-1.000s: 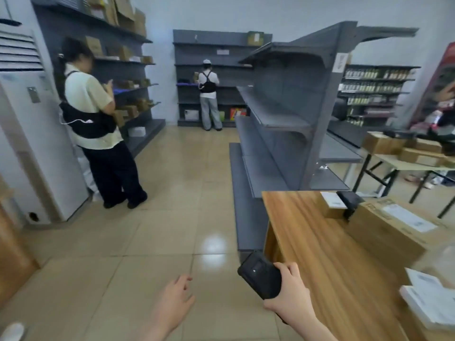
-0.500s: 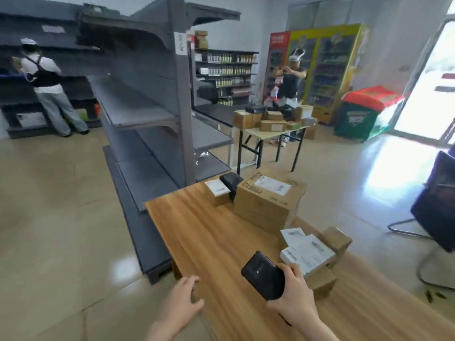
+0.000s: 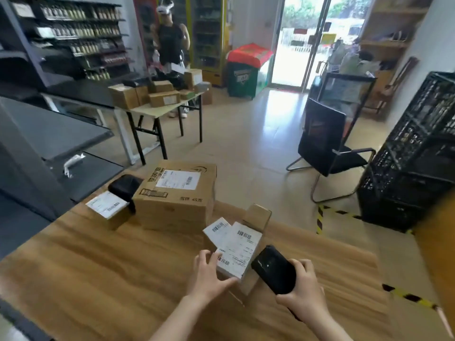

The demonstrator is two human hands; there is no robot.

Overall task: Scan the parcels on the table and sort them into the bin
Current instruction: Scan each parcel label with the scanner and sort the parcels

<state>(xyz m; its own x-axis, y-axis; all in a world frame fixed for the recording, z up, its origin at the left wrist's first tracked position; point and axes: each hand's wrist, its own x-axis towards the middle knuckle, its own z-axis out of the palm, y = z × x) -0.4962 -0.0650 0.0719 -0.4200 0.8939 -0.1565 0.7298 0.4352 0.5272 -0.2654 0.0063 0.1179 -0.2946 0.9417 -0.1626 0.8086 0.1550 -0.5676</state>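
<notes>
Having turned from the aisle to the wooden surface [image 3: 103, 262], the person now reaches the left hand [image 3: 209, 276], fingers spread, onto the near labelled parcel [image 3: 237, 254], while the right hand [image 3: 304, 289] grips the black handheld scanner [image 3: 273, 269] just beside it, so scanning looks imminent.

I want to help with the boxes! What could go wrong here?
The left hand only rests its fingers on the near parcel, so it might slide while being scanned. The right hand holds the black scanner very close to it and could bump it. Another small parcel stands right behind and might get knocked over.
</notes>
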